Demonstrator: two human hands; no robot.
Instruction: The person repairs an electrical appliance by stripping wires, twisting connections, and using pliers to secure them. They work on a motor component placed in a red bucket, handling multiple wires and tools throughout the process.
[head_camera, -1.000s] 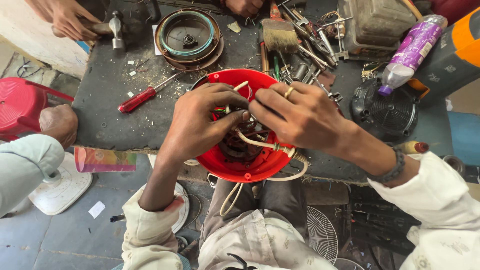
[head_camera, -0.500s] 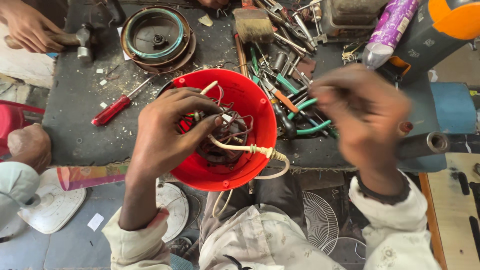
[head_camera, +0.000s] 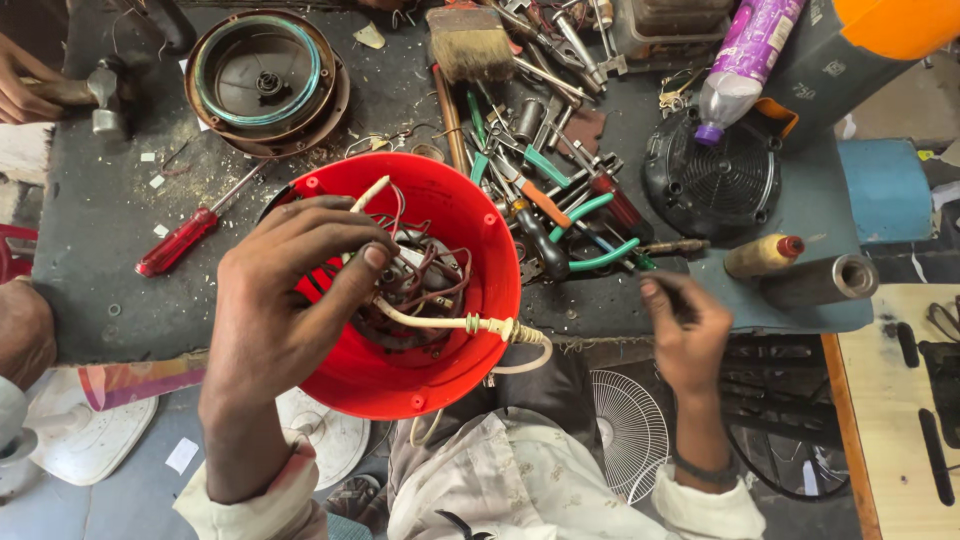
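Centrally, the left hand is laid over a red motor housing, its fingers curled into the open bowl and pressed against the wound motor core and its brown wires. The housing is held with its open side facing up towards the camera, at the near edge of the dark workbench. A cream cable is run from under the left fingers rightwards, its long axis roughly level, over the housing rim and then down in a loop. The right hand is held well apart to the right, fingers loosely bent; whether anything is pinched cannot be told. Just beyond it, green-handled pliers are piled with other tools. A red screwdriver is lying left of the left hand, pointing diagonally away to the right. Another person's hand is seen at the far left with a hammer.
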